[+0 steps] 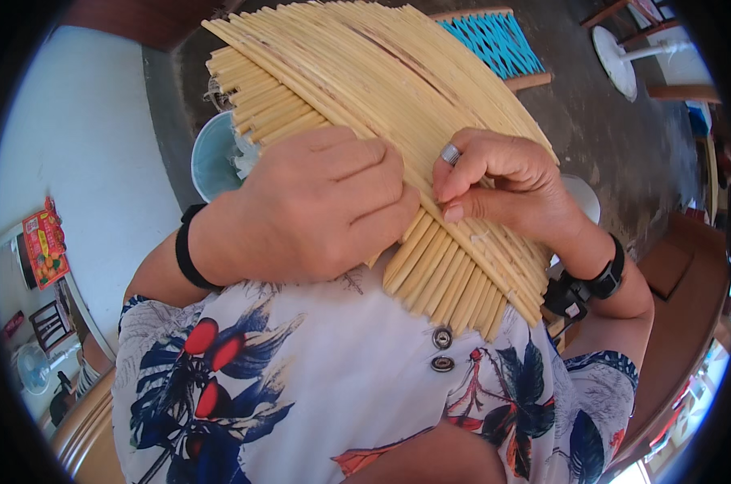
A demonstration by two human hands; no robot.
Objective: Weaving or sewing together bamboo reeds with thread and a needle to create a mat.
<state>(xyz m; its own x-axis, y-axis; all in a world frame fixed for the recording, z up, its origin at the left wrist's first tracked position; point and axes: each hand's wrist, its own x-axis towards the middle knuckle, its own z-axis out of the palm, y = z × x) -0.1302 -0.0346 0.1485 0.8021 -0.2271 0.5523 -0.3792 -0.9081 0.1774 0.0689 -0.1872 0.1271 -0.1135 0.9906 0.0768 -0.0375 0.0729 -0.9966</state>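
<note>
One fan-shaped panel of layered yellow stalks [414, 81], in front of the chest; one pale-blue pail [208, 165], beside its left edge. Left hand [321, 206], curled over the panel, grasp hidden; right hand [511, 173], thumb and fingertip pinched at the stalks, contents indiscernible. One silver ring [450, 154], right hand.

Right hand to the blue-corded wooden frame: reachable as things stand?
Probably not: the mat of pale stalks comes between the right hand and the blue-corded wooden frame, covering part of it. The frame also looks farther off, beyond the mat's far edge.
</note>
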